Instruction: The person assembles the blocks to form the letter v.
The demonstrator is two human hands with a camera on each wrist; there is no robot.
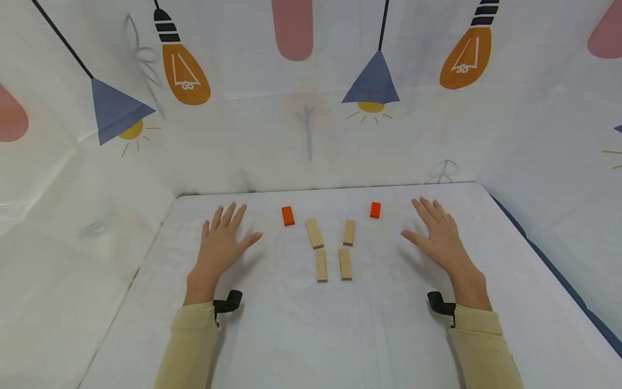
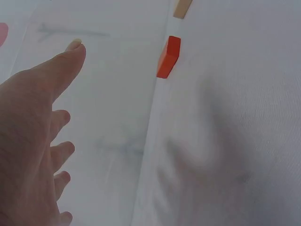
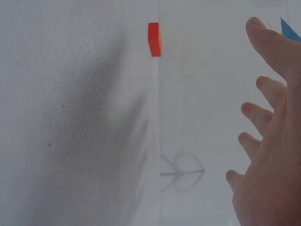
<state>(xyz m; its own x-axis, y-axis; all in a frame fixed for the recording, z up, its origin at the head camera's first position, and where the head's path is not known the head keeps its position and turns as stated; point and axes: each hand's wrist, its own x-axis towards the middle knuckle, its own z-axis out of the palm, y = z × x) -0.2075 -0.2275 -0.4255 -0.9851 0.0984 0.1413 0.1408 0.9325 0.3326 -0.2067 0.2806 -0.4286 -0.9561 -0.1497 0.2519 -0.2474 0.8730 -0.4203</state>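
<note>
"Both hands look empty to me. How are they held?"

"Left hand (image 1: 218, 251) and right hand (image 1: 441, 243) have straight, fanned fingers, thumbs turned inward, and neither has hold of anything. Their shadows (image 2: 216, 150) fall apart from them, so I'd say they hover over the table (image 1: 301, 335) rather than lean on it."

"What lies nearest?"

"An orange block (image 1: 288, 216), inward of the left fingertips, and a red block (image 1: 375, 210), inward of the right ones. Each is apart from its hand."

"And midway between the hands?"

"Four wooden blocks: far left (image 1: 314, 233), far right (image 1: 349, 232), near left (image 1: 321, 266) and near right (image 1: 345, 265). The far left one slants; I can't tell whether its near end touches its neighbour."

"Why there?"

"My guess is that the middle suits either hand equally, while each coloured block has its own side. Hands held so wide probably keep all six in sight."

"Farther out?"

"On each wrist's inner side is a black device, left (image 1: 232, 301) and right (image 1: 439, 304), likely set there to look past the thumb. Beyond the fingertips hangs a printed backdrop (image 1: 311, 140), presumably as a screen."
</note>
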